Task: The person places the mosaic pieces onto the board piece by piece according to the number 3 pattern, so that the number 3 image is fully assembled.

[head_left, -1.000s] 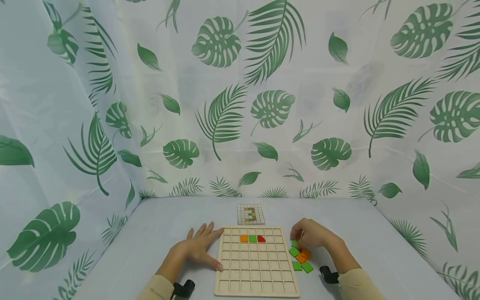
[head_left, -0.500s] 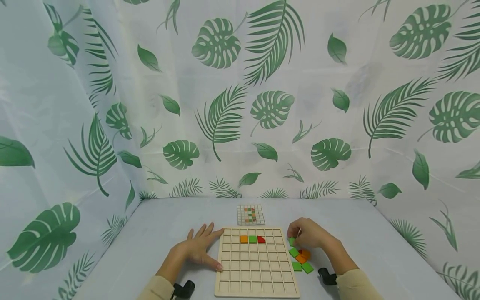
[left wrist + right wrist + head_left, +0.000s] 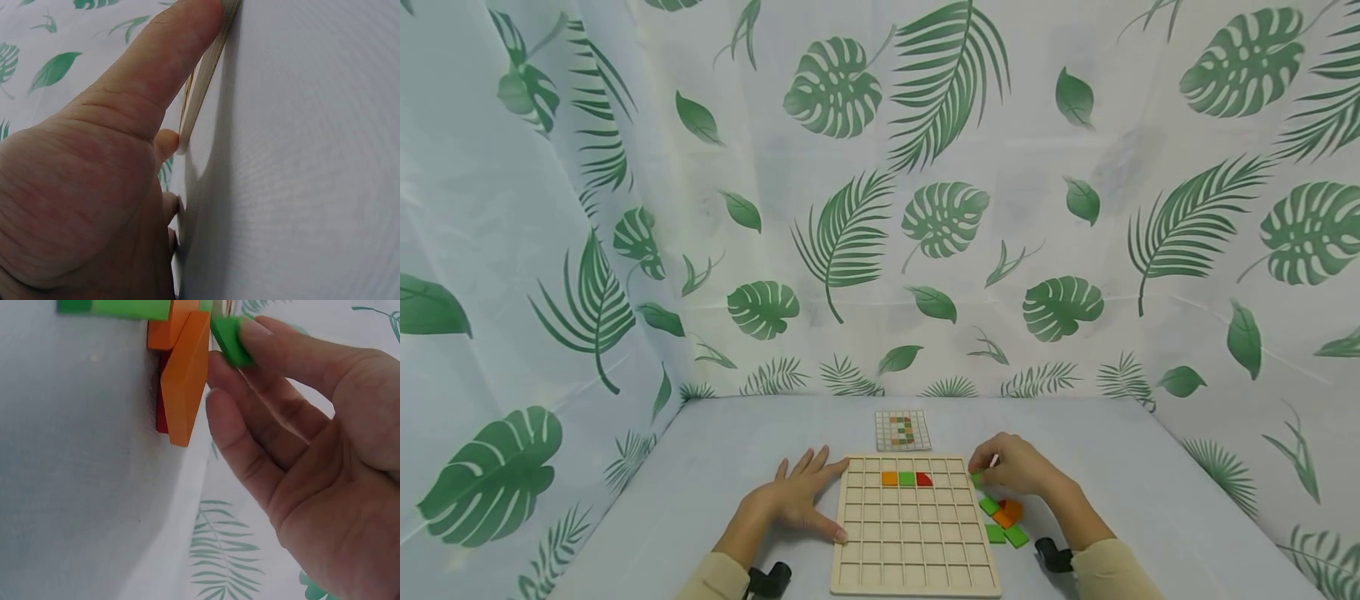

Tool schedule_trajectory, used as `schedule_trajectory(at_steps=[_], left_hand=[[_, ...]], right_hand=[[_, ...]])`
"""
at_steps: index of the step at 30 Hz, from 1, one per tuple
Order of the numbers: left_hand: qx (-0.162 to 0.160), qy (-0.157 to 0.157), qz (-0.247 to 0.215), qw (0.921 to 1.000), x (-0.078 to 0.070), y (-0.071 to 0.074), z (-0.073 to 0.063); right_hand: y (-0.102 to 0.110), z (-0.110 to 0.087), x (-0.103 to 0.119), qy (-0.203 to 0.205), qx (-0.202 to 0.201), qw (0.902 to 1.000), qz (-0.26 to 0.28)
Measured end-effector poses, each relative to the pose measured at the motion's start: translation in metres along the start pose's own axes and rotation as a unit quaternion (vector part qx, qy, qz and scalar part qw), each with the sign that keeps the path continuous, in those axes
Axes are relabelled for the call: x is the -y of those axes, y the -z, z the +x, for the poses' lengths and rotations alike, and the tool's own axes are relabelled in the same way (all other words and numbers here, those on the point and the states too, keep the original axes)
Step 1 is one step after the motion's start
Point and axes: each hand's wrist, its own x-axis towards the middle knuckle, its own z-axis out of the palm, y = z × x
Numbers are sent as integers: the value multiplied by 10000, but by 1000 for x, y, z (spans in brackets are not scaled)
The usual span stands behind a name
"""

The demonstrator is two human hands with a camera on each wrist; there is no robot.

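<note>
A wooden grid board (image 3: pixel 917 552) lies on the table before me. In one of its upper rows sit an orange tile (image 3: pixel 890 478), a green tile (image 3: pixel 907 479) and a red tile with a rounded corner (image 3: pixel 924 479), side by side. My left hand (image 3: pixel 796 498) is spread at the board's left edge; its thumb (image 3: pixel 165 53) touches the rim. Thumb and fingers of my right hand (image 3: pixel 1017 467) pinch another green tile (image 3: pixel 230 342) by the board's upper right edge. In the right wrist view an orange tile (image 3: pixel 186 387) leans over a partly hidden red one (image 3: pixel 162 419).
Right of the board lie loose tiles: a green one (image 3: pixel 989 506) near the edge, orange ones (image 3: pixel 1003 518) overlapping, and two more green ones (image 3: pixel 995 533) nearer me. Behind the board is a small card (image 3: pixel 882 431) printed with a coloured grid pattern. A leaf-printed curtain (image 3: pixel 865 350) encloses the table.
My right hand has moved left with the pinched green tile, from the loose tiles to the board's right edge. The left hand stays in place.
</note>
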Motion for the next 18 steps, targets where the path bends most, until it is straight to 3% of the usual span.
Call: schedule_trajectory(at_steps=[7,18], left_hand=[[1,-3,-32,10000,0,1,0],[-2,-40,-25,10000,0,3,-1]], right_hand=[[-2,3,4,187,-343,9985,385],[-5,8,11,194,-682,9975,36]])
